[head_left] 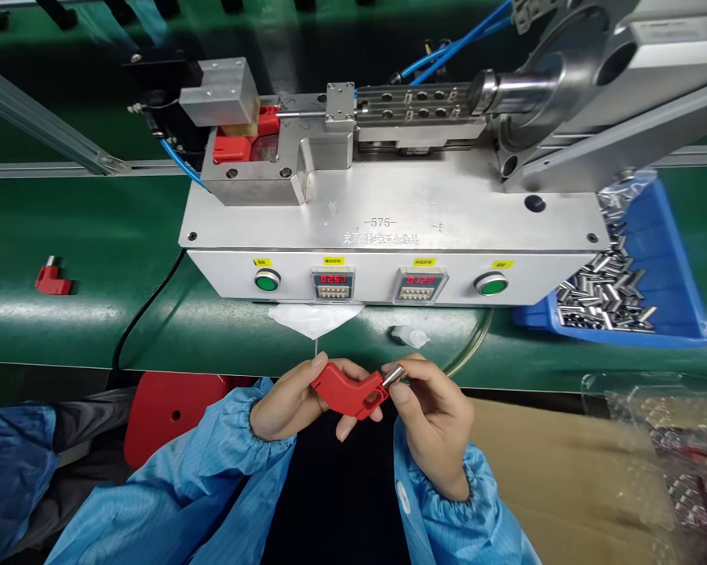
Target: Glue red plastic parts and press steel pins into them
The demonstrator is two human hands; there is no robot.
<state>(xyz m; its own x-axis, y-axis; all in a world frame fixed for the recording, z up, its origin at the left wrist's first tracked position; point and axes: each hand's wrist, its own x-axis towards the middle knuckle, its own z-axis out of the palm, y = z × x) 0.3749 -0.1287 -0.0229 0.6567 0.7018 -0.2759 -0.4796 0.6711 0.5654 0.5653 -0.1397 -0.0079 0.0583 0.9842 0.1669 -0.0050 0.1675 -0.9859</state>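
Observation:
My left hand [297, 396] grips a bent red plastic part [344, 390] in front of the bench edge. Between the thumb and fingers of my right hand [432, 412] is a short metal tube [394, 375], its near end at the red part's right opening. How far the tube sits inside cannot be made out. Beyond my hands stands a metal press fixture [365, 216] with green buttons and red digit displays. Another red part [232, 147] lies in its holder at the left, below a metal block, with a thin rod reaching it from the right.
A blue bin [676, 267] of metal tubes stands at the right of the bench. A red part with a tube [52, 278] lies far left. A small translucent bottle [410, 337] and white paper [315, 318] lie before the fixture. A red stool [173, 412] and another person's sleeve [15, 463] are lower left.

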